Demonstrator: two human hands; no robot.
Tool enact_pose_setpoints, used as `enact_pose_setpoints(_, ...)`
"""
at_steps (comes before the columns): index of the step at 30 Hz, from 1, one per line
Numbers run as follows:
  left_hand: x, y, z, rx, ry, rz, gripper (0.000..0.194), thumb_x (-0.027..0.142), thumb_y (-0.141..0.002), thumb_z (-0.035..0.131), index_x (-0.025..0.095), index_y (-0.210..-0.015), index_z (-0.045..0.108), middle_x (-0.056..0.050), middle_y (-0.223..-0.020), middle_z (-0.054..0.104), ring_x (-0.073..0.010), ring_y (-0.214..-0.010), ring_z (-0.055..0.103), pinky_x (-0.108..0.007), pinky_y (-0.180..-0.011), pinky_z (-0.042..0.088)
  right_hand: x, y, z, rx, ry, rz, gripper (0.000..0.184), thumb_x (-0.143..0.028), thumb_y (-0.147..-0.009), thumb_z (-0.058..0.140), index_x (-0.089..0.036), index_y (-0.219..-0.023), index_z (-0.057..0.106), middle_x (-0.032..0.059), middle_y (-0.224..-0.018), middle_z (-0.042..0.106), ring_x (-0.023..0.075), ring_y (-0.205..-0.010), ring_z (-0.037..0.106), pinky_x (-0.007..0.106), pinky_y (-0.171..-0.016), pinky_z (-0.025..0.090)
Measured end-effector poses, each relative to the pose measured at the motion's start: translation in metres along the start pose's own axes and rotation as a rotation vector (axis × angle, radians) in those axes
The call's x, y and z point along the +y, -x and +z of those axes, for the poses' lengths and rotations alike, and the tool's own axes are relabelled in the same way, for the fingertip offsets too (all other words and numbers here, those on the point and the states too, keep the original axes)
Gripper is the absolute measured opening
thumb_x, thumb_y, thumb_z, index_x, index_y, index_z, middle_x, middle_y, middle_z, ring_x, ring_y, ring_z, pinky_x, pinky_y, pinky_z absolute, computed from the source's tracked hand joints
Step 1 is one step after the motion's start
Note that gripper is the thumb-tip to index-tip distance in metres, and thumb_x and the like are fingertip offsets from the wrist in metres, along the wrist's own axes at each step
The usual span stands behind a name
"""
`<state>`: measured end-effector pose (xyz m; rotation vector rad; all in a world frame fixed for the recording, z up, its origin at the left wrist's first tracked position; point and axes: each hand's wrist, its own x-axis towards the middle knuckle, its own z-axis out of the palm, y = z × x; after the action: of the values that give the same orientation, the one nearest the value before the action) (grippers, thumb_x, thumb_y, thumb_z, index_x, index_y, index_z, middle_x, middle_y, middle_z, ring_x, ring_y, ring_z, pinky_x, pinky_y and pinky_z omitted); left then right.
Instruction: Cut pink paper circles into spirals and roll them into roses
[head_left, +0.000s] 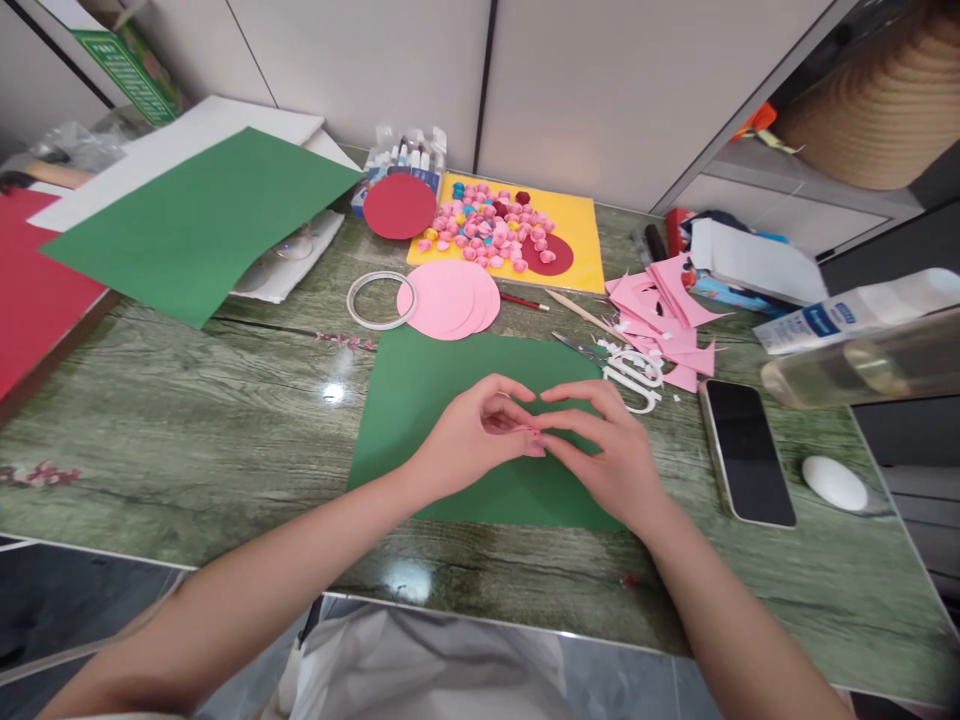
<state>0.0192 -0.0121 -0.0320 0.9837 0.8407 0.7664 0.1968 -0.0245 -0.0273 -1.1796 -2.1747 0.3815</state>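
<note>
Left hand [476, 430] and right hand [615, 455] pinch a pink piece [534, 449], the far pouch [385, 150] holding markers [409, 157], the right tube's [900, 297] label [829, 318] illegible.

One head-worn camera — facing forward and steeply down, near the tabletop [225, 420]

place: home-like craft corner | signs: wood-grain table [187, 440], scissors [636, 378], pink paper scraps [664, 315], marker pens [405, 157], phone [748, 452]
</note>
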Motion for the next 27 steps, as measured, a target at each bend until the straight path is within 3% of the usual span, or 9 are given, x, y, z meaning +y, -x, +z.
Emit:
enact_pose_setpoints(5, 0.0012, -0.0017, 0.0003, -0.007, 0.069, -0.015, 0.027, 0.013, -0.07, 0.064, 0.016, -0.092, 0.048, 0.001, -0.077, 0.062, -0.011, -0.073, 0.062, -0.031, -0.073, 0.054, 0.0018, 0.0012, 0.0004, -0.032, -0.014, -0.026, 0.022, -0.017, -0.084, 0.058, -0.029, -0.101, 0.065, 0.0053, -0.106, 0.059, 0.0209, -0.099, 0.053, 0.04, -0.083, 0.045)
enact_pose_setpoints(13, 0.0028, 0.0004, 0.0014, 0.02, -0.01, 0.007, 0.03, 0.015, -0.068, 0.067, 0.017, -0.093, 0.05, 0.001, -0.077, 0.062, -0.0089, -0.071, 0.06, -0.024, -0.069, 0.05, -0.0003, 0.002, 0.003, 0.045, 0.014, -0.049, 0.016, -0.017, -0.082, 0.061, -0.027, -0.093, 0.066, 0.0048, -0.097, 0.062, 0.021, -0.093, 0.054, 0.04, -0.078, 0.044)
enact_pose_setpoints(22, -0.0003, 0.001, 0.0039, -0.017, 0.1, -0.012, 0.029, 0.016, -0.07, 0.066, 0.016, -0.094, 0.05, 0.0, -0.08, 0.063, -0.0105, -0.072, 0.062, -0.029, -0.072, 0.053, -0.0015, 0.0015, 0.0038, 0.099, 0.027, -0.047, 0.009, -0.02, -0.08, 0.063, -0.025, -0.087, 0.066, 0.0041, -0.095, 0.063, 0.0208, -0.09, 0.056, 0.039, -0.078, 0.044)
enact_pose_setpoints(27, -0.0009, 0.0011, 0.0021, -0.014, 0.057, 0.007, 0.031, 0.016, -0.069, 0.068, 0.017, -0.093, 0.05, 0.0, -0.078, 0.063, -0.0105, -0.071, 0.061, -0.028, -0.071, 0.053, -0.0033, 0.0025, 0.003, 0.112, 0.021, -0.06, 0.013, -0.018, -0.079, 0.065, -0.026, -0.089, 0.067, 0.0036, -0.093, 0.064, 0.0206, -0.089, 0.056, 0.039, -0.077, 0.044)
